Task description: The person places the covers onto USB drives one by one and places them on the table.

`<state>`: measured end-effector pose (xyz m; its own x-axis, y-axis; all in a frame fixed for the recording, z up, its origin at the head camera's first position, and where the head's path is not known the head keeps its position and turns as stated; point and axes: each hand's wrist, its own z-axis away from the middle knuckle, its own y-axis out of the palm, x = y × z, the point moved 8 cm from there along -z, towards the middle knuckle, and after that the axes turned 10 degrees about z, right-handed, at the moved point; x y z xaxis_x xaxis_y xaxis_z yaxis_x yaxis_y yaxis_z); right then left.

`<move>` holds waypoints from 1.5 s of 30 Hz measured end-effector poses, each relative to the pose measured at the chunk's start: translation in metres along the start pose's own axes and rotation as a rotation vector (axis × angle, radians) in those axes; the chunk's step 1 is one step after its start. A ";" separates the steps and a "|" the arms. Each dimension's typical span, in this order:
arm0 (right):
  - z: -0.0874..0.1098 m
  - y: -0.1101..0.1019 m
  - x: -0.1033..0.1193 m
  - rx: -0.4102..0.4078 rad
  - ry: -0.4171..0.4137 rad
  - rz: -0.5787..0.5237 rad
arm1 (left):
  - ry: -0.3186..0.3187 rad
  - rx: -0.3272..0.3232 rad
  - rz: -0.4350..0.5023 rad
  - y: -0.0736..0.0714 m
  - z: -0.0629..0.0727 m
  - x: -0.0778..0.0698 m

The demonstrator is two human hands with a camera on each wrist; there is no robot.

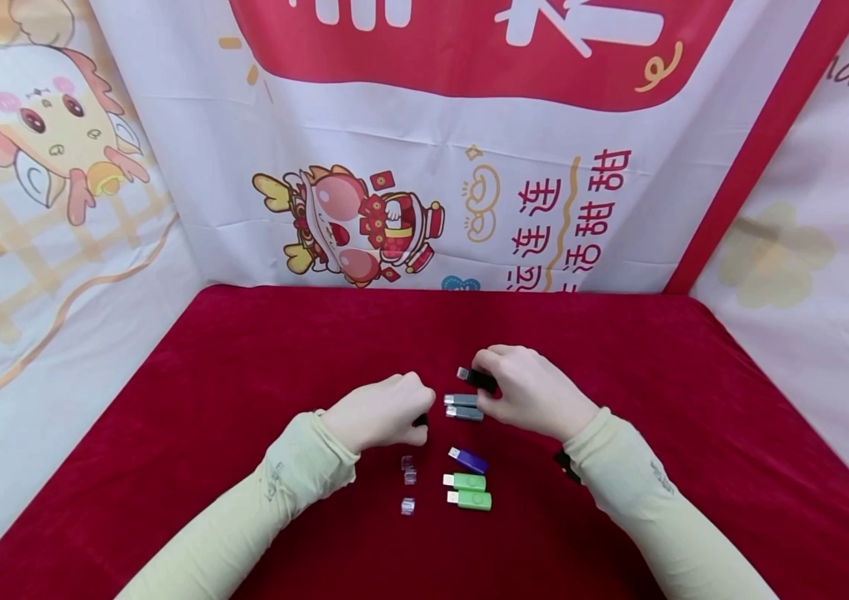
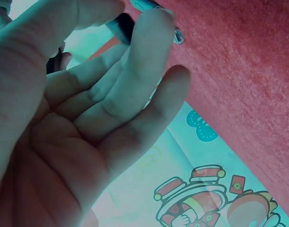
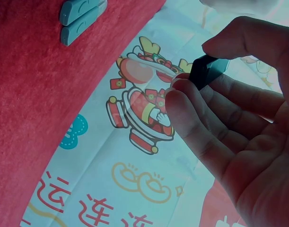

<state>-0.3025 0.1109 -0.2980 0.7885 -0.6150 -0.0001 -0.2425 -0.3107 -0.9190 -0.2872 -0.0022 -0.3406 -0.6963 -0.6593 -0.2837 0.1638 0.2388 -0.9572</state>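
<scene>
My right hand [image 1: 532, 387] pinches a black USB flash drive [image 1: 480, 380] between thumb and fingertips, its metal plug pointing left. The right wrist view shows the drive's black body [image 3: 206, 71] in that pinch. To the left, my left hand [image 1: 382, 412] holds a small black piece [image 2: 122, 28] between thumb and fingers; it looks like a cap, mostly hidden by the fingers. Under the right fingertips, two grey USB flash drives [image 1: 465, 413] lie side by side with their plugs to the left.
Nearer on the red cloth [image 1: 282, 350] lie a purple flash drive [image 1: 469, 460] and two green ones [image 1: 473, 500]. Several clear caps [image 1: 408, 506] sit left of them. A printed fabric backdrop [image 1: 409, 117] rises behind the table.
</scene>
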 end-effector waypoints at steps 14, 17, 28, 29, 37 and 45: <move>0.000 0.001 -0.002 0.012 0.014 0.000 | 0.109 -0.151 -0.071 -0.029 0.003 -0.007; 0.000 0.001 -0.002 0.022 0.020 -0.006 | 0.115 -0.180 -0.086 -0.035 0.004 -0.006; -0.001 0.002 -0.001 0.030 0.013 -0.006 | 0.145 -0.226 -0.113 -0.043 0.007 -0.010; -0.001 0.003 -0.001 0.033 0.014 -0.007 | 0.143 -0.226 -0.113 -0.043 0.007 -0.009; -0.001 0.004 -0.003 0.044 0.021 -0.006 | 0.170 -0.271 -0.122 -0.047 0.008 -0.011; 0.000 0.004 -0.002 0.044 0.022 -0.005 | 0.244 -0.378 -0.140 -0.057 0.012 -0.017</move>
<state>-0.3054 0.1109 -0.3012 0.7767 -0.6298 0.0126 -0.2132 -0.2817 -0.9355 -0.2759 -0.0134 -0.2814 -0.8451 -0.5272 -0.0883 -0.1775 0.4327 -0.8839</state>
